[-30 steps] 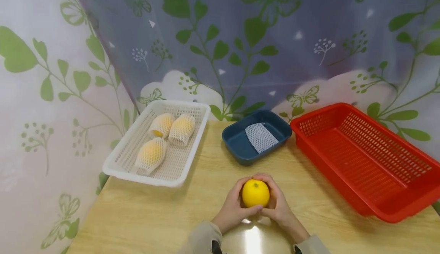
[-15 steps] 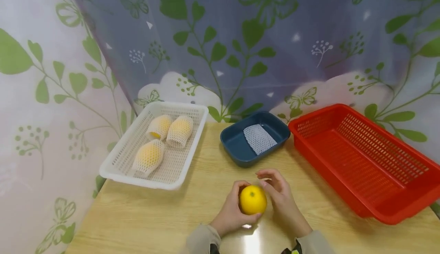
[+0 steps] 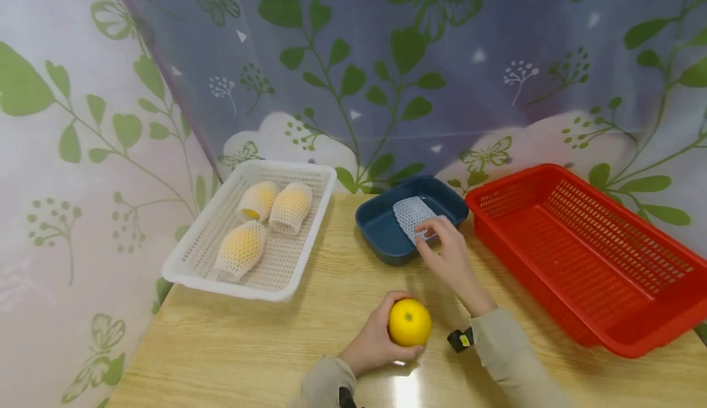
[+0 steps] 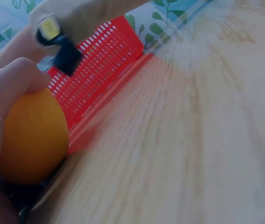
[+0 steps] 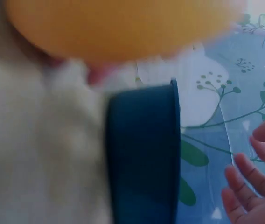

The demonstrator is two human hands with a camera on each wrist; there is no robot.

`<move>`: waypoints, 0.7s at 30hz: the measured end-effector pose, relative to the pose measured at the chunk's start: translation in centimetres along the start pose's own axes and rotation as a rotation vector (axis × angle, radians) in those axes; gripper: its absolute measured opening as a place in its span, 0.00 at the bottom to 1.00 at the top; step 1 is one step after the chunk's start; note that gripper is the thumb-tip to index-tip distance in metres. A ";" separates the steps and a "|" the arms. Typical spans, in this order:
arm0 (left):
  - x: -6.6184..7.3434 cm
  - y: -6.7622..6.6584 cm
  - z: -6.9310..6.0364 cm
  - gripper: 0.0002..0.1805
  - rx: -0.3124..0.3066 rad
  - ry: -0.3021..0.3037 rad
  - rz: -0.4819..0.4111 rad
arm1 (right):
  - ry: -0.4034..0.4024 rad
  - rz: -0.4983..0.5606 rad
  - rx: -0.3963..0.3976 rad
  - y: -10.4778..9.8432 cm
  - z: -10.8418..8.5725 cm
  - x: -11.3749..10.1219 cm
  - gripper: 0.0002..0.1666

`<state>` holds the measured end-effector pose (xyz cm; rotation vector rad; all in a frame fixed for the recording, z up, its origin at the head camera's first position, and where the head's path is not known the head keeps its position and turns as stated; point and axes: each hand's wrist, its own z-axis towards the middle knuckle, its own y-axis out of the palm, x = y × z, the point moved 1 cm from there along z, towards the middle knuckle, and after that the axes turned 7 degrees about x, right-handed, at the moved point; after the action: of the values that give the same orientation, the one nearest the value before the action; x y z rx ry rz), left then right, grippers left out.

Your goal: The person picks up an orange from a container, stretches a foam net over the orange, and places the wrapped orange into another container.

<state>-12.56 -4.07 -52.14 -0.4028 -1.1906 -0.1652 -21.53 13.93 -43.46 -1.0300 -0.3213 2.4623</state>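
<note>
My left hand (image 3: 377, 339) grips an orange (image 3: 410, 323) just above the table, its fingers and thumb curled around the fruit's left side. In the left wrist view the thumb lies over the top of the orange (image 4: 34, 137). My right hand (image 3: 452, 259) reaches over the near edge of a small dark blue tray (image 3: 380, 230). A white foam net sleeve (image 3: 409, 211) lies flat in that tray, partly hidden behind the right fingertips. In the right wrist view the fingers (image 5: 249, 179) are spread and loosely bent above the tray's rim, with nothing between them.
To the left, a white basket (image 3: 301, 273) contains 3 fruits in foam nets (image 3: 241, 250). A large red basket (image 3: 585, 254) stands at the right, close beside the blue tray. Patterned cloth (image 3: 331, 58) hangs behind the wooden table (image 3: 237, 346).
Both hands held the orange at first. The right hand has let go and moved forward to the blue tray, while the left keeps holding the orange in nearly the same place.
</note>
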 end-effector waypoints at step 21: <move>-0.2 0.1 -0.2 0.45 0.044 -0.009 0.018 | 0.418 -0.689 -0.561 3.6 5.8 5.2 0.43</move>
<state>-12.37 -4.09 -52.38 -0.3756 -1.1967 -0.1213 -30.07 13.09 -44.01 -1.3317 -1.0582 1.5224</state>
